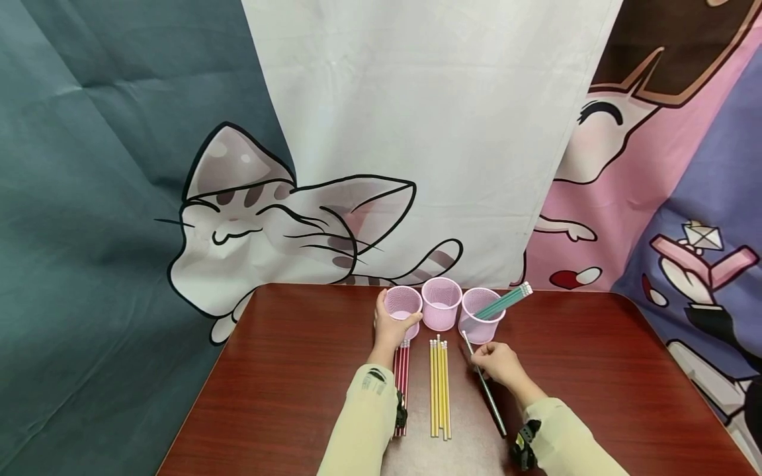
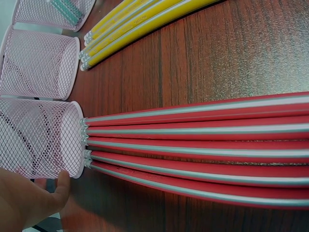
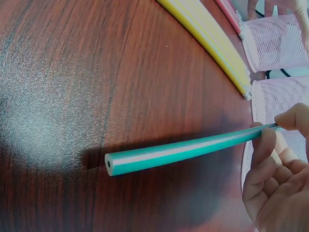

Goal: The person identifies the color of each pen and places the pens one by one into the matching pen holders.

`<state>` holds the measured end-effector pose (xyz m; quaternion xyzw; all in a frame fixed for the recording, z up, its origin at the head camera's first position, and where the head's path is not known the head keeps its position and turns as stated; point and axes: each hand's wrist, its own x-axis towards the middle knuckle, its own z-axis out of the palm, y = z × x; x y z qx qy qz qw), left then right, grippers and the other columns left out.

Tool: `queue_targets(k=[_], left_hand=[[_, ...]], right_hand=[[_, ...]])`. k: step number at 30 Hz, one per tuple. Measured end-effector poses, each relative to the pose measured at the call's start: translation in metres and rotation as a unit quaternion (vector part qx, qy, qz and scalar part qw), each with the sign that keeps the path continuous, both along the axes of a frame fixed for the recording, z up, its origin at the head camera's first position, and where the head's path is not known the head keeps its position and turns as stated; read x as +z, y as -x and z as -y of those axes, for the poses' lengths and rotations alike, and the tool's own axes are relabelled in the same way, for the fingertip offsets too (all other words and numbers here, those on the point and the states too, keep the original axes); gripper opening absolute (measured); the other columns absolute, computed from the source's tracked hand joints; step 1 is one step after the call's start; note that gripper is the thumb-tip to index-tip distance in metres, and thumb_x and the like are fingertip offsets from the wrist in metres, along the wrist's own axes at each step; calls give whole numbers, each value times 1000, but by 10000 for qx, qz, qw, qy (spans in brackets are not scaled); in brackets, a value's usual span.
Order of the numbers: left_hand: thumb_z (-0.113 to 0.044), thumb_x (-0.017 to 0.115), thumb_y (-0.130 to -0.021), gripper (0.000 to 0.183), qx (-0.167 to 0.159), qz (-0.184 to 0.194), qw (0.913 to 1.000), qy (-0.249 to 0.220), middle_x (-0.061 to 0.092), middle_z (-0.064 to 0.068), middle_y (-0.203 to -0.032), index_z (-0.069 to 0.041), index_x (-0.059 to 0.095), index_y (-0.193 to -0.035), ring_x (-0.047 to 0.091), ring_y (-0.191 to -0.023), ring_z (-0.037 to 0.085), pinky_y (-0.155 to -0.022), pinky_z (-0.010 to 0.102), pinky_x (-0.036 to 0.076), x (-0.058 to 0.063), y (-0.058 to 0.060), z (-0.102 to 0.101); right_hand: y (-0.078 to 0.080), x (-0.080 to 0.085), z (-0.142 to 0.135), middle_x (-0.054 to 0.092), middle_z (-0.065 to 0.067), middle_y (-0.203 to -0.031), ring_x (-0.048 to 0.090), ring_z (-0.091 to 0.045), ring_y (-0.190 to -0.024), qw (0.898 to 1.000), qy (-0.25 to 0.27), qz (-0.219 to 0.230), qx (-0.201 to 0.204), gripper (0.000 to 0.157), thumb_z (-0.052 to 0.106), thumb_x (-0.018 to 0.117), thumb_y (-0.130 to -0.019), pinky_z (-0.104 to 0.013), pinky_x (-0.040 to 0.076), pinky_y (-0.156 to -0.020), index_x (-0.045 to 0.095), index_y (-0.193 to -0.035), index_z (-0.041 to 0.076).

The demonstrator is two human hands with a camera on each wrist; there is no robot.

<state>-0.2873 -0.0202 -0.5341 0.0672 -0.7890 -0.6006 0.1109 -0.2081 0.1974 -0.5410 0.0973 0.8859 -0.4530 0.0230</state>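
My left hand holds the left pink mesh pencil cup, thumb across its front and fingers around its left side. Right in front of that cup lie several red pencils side by side. Between thumb and fingers my right hand pinches a green pencil near its eraser end. The pencil slants, its eraser end by the right mesh cup and its flat unsharpened end towards me. Several green pencils lean inside the right cup, white erasers up and out to the right.
The middle mesh cup stands between the other two near the table's back edge. A row of yellow pencils lies in front of it on the brown table. Behind the table hangs a printed cartoon curtain.
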Motion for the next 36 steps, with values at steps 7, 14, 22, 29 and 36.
queue_targets(k=[7,14,22,29,36], left_hand=[[-22,88,-57,98,8,42,10000,45,41,15,-135,-18,35,-139,42,-119,35,-97,48,34,-1,0,0],[-23,89,-57,98,8,82,10000,12,41,14,-135,-19,35,-139,42,-119,36,-97,49,34,-1,0,0],[-23,88,-57,98,6,96,9999,28,41,15,-135,-20,34,-139,42,-119,36,-96,50,34,-1,0,0],[-23,89,-56,98,-3,30,10000,27,42,14,-135,-19,35,-138,42,-118,36,-96,50,34,-2,1,0],[-23,88,-57,97,-13,37,10000,2,42,14,-134,-21,35,-138,43,-118,36,-96,49,35,0,-1,1]], right_hand=[[1,7,2,57,-1,-59,52,-14,-42,9987,423,-257,88,14,5,62,-73,-25,42,-40,63,-84,-4],[2,15,3,58,-3,-60,50,-12,-45,9976,529,-428,127,11,5,61,-78,-24,41,-44,62,-86,-3],[1,26,6,62,-9,-61,54,-15,-48,9933,982,-539,277,14,6,59,-84,-22,41,-44,61,-88,-7],[2,37,5,63,-11,-64,58,-20,-53,9913,1035,-725,375,17,7,59,-88,-26,45,-50,62,-91,-9],[5,47,3,62,-12,-67,57,-14,-50,9911,993,-831,313,22,10,60,-88,-29,48,-51,63,-93,-11]])
